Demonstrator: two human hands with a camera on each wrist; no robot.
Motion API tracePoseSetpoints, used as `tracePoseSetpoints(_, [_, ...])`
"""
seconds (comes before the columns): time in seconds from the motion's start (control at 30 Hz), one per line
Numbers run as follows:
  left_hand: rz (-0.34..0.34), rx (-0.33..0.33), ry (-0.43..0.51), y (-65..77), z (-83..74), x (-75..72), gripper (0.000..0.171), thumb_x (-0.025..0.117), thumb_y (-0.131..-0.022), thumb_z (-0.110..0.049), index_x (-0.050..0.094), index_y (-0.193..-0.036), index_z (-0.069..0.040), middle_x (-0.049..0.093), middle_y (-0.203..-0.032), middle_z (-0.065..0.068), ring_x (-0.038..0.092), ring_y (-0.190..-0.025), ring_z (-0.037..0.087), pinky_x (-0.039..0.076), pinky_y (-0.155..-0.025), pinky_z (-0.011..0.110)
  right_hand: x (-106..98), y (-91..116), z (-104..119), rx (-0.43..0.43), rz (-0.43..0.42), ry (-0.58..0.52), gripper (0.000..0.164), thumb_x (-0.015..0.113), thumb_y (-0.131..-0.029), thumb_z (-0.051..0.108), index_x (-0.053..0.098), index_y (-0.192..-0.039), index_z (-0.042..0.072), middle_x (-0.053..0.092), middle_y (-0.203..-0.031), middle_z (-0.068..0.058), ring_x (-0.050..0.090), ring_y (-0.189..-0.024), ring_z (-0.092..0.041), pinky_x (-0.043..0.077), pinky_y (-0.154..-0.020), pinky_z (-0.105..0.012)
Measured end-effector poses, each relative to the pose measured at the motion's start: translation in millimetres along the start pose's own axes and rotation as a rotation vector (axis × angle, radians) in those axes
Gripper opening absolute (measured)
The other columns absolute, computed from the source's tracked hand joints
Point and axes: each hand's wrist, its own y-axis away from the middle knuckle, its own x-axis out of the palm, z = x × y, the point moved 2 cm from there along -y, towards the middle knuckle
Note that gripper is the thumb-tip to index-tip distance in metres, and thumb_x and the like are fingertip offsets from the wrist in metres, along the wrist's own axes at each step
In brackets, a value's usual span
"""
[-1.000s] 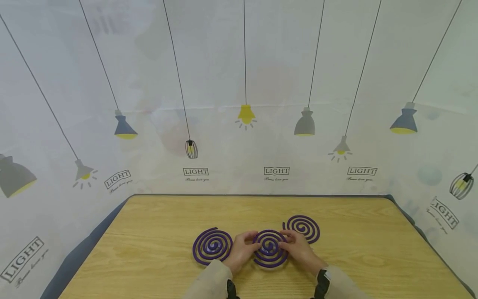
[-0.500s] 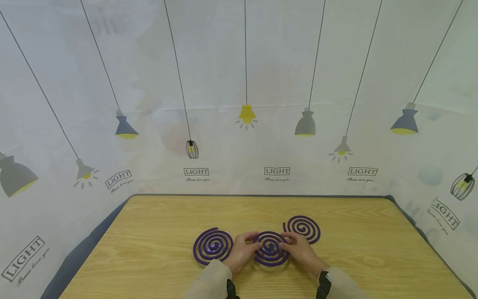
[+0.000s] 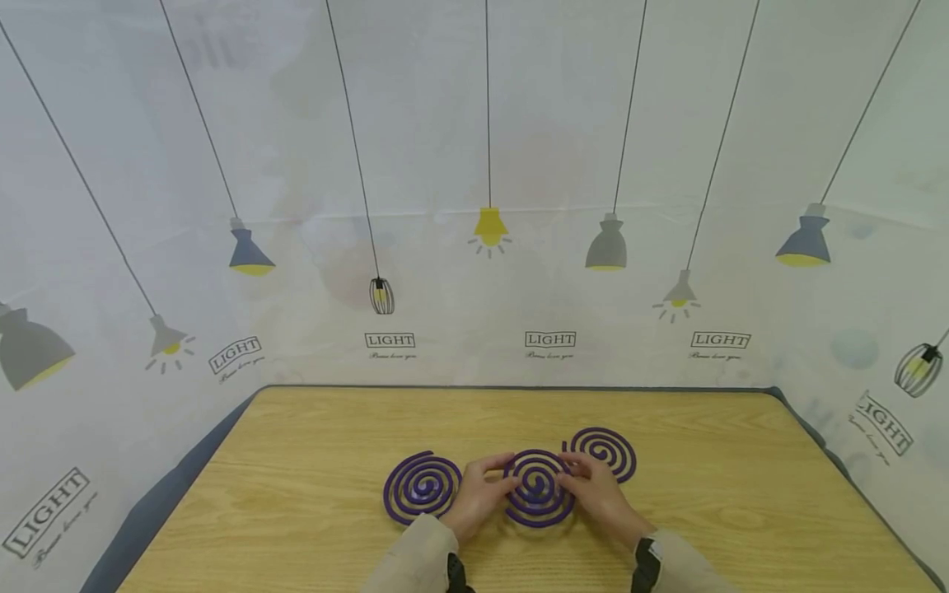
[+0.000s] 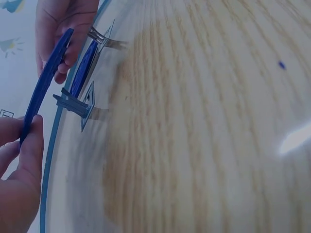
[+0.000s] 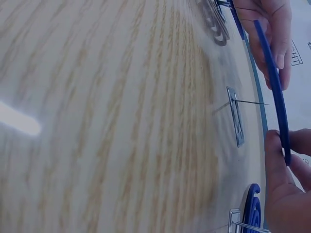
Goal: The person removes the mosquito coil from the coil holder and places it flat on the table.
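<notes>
A dark purple mosquito coil (image 3: 537, 486) is held flat above the table in front of the person. My left hand (image 3: 477, 499) pinches its left rim between thumb and fingers. On the opposite rim, my right hand (image 3: 599, 498) grips it the same way. Both wrist views show the held coil edge-on. Below it, a thin metal coil stand (image 5: 236, 116) with an upright prong is on the table. A second coil (image 3: 425, 487) is by the left wrist, and a third coil (image 3: 602, 450) is beyond the right hand.
The light wooden table (image 3: 311, 428) ends at a dark back edge before a wall sheet (image 3: 474, 123) printed with hanging lamps. Another metal stand (image 5: 235, 221) is beside a coil low in the right wrist view. A small blue fragment (image 4: 282, 64) lies on the table.
The held coil dips slightly, then its far edge rises a little, both hands moving with it. Their grip stays the same. The other two coils have not moved.
</notes>
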Motion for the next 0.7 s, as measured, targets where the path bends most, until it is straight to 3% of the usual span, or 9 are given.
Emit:
tracePoseSetpoints(0.2, [0.029, -0.016, 0.029, -1.9, -6.9, -5.6, 0.044, 0.062, -0.080, -0.003, 0.050, -0.121, 0.004, 0.054, -0.115, 0.018, 0.060, -0.090, 0.021, 0.051, -0.071, 0.028, -3.0, -1.8, 4.1, 0.002, -0.027, -0.074, 0.022, 0.057, -0.080, -0.003, 0.060, -0.101, -0.005, 0.061, -0.079, -0.008, 0.056, -0.069, -0.016, 0.049, -0.058, -0.023])
tracePoseSetpoints(0.3, [0.035, -0.008, 0.000, -3.2, -10.0, -10.2, 0.042, 0.063, -0.080, -0.005, 0.052, -0.120, 0.002, 0.054, -0.115, 0.016, 0.060, -0.088, 0.019, 0.051, -0.070, 0.027, -3.5, -2.3, 6.4, 0.014, -0.017, -0.113, 0.020, 0.056, -0.080, -0.004, 0.061, -0.100, -0.006, 0.059, -0.079, -0.007, 0.056, -0.069, -0.016, 0.051, -0.058, -0.025])
tracePoseSetpoints(0.47, [0.042, 0.008, -0.061, -5.1, -16.3, -13.5, 0.041, 0.063, -0.081, -0.009, 0.053, -0.120, -0.001, 0.052, -0.117, 0.014, 0.060, -0.088, 0.018, 0.051, -0.072, 0.027, -5.0, -3.5, 8.2, 0.028, 0.012, -0.126, 0.021, 0.057, -0.080, -0.004, 0.060, -0.100, -0.006, 0.059, -0.082, -0.008, 0.057, -0.069, -0.017, 0.053, -0.057, -0.032])
tracePoseSetpoints(0.7, [0.026, 0.028, -0.037, -7.1, -18.9, -15.0, 0.041, 0.061, -0.082, -0.006, 0.051, -0.121, 0.001, 0.052, -0.117, 0.016, 0.060, -0.088, 0.021, 0.051, -0.072, 0.031, -5.1, -5.3, 14.9, 0.030, 0.032, -0.091, 0.022, 0.056, -0.081, -0.003, 0.059, -0.102, -0.005, 0.056, -0.081, -0.009, 0.055, -0.064, -0.016, 0.052, -0.056, -0.034])
